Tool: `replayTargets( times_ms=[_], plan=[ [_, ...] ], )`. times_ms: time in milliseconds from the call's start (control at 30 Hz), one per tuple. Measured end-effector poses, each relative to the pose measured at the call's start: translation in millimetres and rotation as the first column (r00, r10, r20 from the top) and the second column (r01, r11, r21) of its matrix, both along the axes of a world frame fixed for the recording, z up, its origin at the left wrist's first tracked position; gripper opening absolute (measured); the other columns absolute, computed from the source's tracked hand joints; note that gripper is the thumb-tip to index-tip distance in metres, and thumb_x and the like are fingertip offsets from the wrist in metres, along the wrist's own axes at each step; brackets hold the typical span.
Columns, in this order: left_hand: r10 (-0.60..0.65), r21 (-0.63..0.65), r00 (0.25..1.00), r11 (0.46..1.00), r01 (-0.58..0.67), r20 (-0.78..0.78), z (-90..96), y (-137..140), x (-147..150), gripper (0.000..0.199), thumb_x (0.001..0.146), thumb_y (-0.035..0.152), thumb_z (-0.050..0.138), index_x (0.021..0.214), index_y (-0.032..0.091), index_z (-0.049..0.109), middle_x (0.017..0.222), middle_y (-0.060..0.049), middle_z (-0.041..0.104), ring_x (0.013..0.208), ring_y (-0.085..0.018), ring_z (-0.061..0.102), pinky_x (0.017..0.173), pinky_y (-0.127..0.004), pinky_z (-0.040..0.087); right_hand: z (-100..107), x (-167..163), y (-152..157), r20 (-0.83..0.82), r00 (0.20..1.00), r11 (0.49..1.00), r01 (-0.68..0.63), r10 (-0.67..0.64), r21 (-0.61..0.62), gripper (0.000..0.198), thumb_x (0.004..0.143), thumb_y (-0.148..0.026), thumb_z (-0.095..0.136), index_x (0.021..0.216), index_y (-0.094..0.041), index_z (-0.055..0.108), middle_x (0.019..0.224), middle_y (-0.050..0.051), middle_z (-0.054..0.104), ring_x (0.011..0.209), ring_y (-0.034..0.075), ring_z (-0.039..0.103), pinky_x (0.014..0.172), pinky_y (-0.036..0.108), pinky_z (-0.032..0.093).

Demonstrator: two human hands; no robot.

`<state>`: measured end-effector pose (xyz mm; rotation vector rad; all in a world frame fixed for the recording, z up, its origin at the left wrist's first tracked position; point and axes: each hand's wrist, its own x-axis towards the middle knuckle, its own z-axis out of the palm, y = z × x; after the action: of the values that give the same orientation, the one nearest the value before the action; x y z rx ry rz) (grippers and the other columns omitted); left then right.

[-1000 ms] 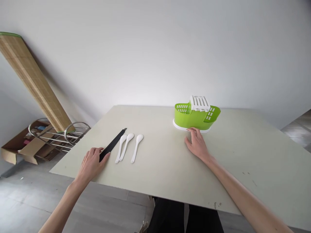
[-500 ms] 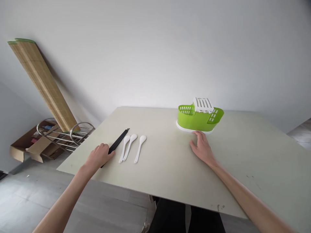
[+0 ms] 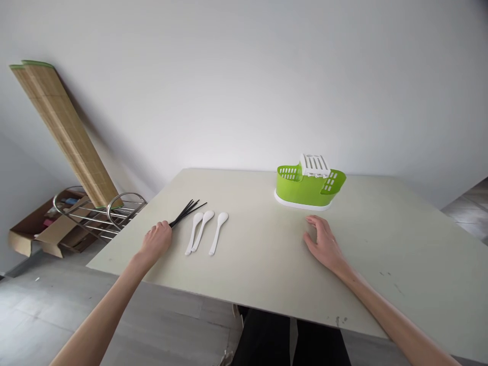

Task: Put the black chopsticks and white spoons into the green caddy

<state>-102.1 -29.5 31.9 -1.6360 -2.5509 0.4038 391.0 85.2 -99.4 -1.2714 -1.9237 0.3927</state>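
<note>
Left of centre, the left hand [image 3: 157, 240] gripped chopsticks [image 3: 180, 216] slanting up-right; the basket [image 3: 301, 190], right of centre, stood nearer the open right hand [image 3: 325, 246].

I observe moderately bright, diffuse light. The wall [image 3: 244, 91] is palest low at centre, behind the tabletop [image 3: 259, 284], and grades to grey toward the corners. A soft shadow borders the tan mat [image 3: 66, 129]. Glare whitens the floor [image 3: 34, 305] at left. I can resolve the green caddy's [image 3: 305, 192] slots; the carton's [image 3: 22, 244] contents appear too soft to identify.
</note>
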Motion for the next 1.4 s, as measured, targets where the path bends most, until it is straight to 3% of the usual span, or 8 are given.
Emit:
replayTargets(
  times_ms=[267, 533, 767, 867, 967, 1067, 1267, 1400],
  plan=[
    [-0.028, 0.045, 1.000, 0.999, 0.027, 0.006, -10.4, -5, -7, 0.035, 0.096, 0.011, 0.028, 0.116, 0.008, 0.057, 0.104, -0.025, 0.070, 0.092, -0.036, 0.071, 0.072, -0.041, 0.049, 4, -1, -5, 0.002, 1.000, 1.000, 0.006, -0.006, -0.009, 0.041, 0.098, -0.032, 0.048, 0.138, -0.026, 0.048, 0.144, 0.013, 0.055, 0.129, 0.030, 0.061, 0.107, 0.049, 0.052],
    [0.009, 0.139, 0.996, 0.990, -0.021, 0.084, -14.1, -5, -7, 0.045, 0.108, 0.040, 0.017, 0.119, 0.013, 0.051, 0.101, -0.021, 0.075, 0.089, -0.038, 0.074, 0.068, -0.039, 0.045, 6, -2, -6, 0.000, 1.000, 1.000, 0.005, -0.005, -0.028, 0.037, 0.098, -0.033, 0.047, 0.135, -0.025, 0.050, 0.144, 0.013, 0.055, 0.127, 0.030, 0.062, 0.106, 0.049, 0.052],
    [-0.015, 0.263, 0.977, 0.964, -0.042, 0.211, 4.4, 1, 20, 0.044, 0.106, 0.052, 0.022, 0.105, 0.021, 0.053, 0.080, -0.013, 0.072, 0.078, -0.034, 0.073, 0.065, -0.036, 0.043, 7, -3, -5, 0.025, 1.000, 1.000, 0.014, -0.014, -0.023, 0.034, 0.098, -0.033, 0.047, 0.131, -0.026, 0.052, 0.141, 0.013, 0.056, 0.129, 0.030, 0.061, 0.105, 0.049, 0.052],
    [-0.128, 0.313, 0.886, 0.950, -0.020, 0.446, 17.0, 5, 47, 0.042, 0.103, 0.055, 0.028, 0.095, 0.024, 0.055, 0.072, -0.005, 0.067, 0.070, -0.027, 0.069, 0.064, -0.033, 0.045, 7, -4, -5, 0.028, 0.999, 1.000, 0.019, -0.019, -0.021, 0.034, 0.098, -0.033, 0.047, 0.131, -0.026, 0.053, 0.141, 0.012, 0.056, 0.129, 0.030, 0.061, 0.106, 0.049, 0.052],
    [-0.225, 0.292, 0.682, 0.956, 0.018, 0.696, 19.7, 10, 82, 0.043, 0.102, 0.058, 0.032, 0.095, 0.024, 0.056, 0.065, 0.002, 0.059, 0.058, -0.020, 0.061, 0.059, -0.030, 0.046, 7, -4, -5, 0.030, 0.999, 1.000, 0.024, -0.023, -0.017, 0.034, 0.098, -0.032, 0.047, 0.131, -0.026, 0.054, 0.141, 0.012, 0.056, 0.129, 0.030, 0.061, 0.106, 0.049, 0.052],
    [-0.277, 0.268, 0.577, 0.958, 0.103, 0.768, 10.9, 16, 116, 0.040, 0.102, 0.056, 0.033, 0.097, 0.023, 0.055, 0.072, 0.001, 0.060, 0.058, -0.017, 0.059, 0.056, -0.030, 0.045, 8, -5, -5, 0.040, 0.999, 0.999, 0.032, -0.031, -0.019, 0.035, 0.097, -0.031, 0.047, 0.131, -0.026, 0.054, 0.141, 0.012, 0.056, 0.129, 0.029, 0.061, 0.106, 0.048, 0.052],
    [-0.319, 0.135, 0.794, 0.947, 0.292, 0.518, -9.9, 17, 174, 0.029, 0.108, 0.037, 0.031, 0.100, 0.021, 0.053, 0.085, -0.012, 0.072, 0.075, -0.026, 0.071, 0.062, -0.035, 0.043, 11, -5, -6, 0.038, 0.999, 0.999, 0.040, -0.039, -0.036, 0.036, 0.097, -0.032, 0.046, 0.132, -0.026, 0.054, 0.141, 0.011, 0.057, 0.129, 0.029, 0.061, 0.106, 0.048, 0.051],
    [-0.352, 0.030, 0.859, 0.929, 0.368, 0.372, -15.4, 12, 201, 0.027, 0.109, 0.026, 0.030, 0.113, 0.015, 0.053, 0.087, -0.017, 0.073, 0.081, -0.032, 0.075, 0.062, -0.038, 0.043, 12, -6, -7, 0.029, 0.999, 0.998, 0.039, -0.038, -0.043, 0.036, 0.097, -0.032, 0.046, 0.131, -0.026, 0.055, 0.141, 0.011, 0.057, 0.129, 0.029, 0.061, 0.107, 0.049, 0.051]
  ],
)
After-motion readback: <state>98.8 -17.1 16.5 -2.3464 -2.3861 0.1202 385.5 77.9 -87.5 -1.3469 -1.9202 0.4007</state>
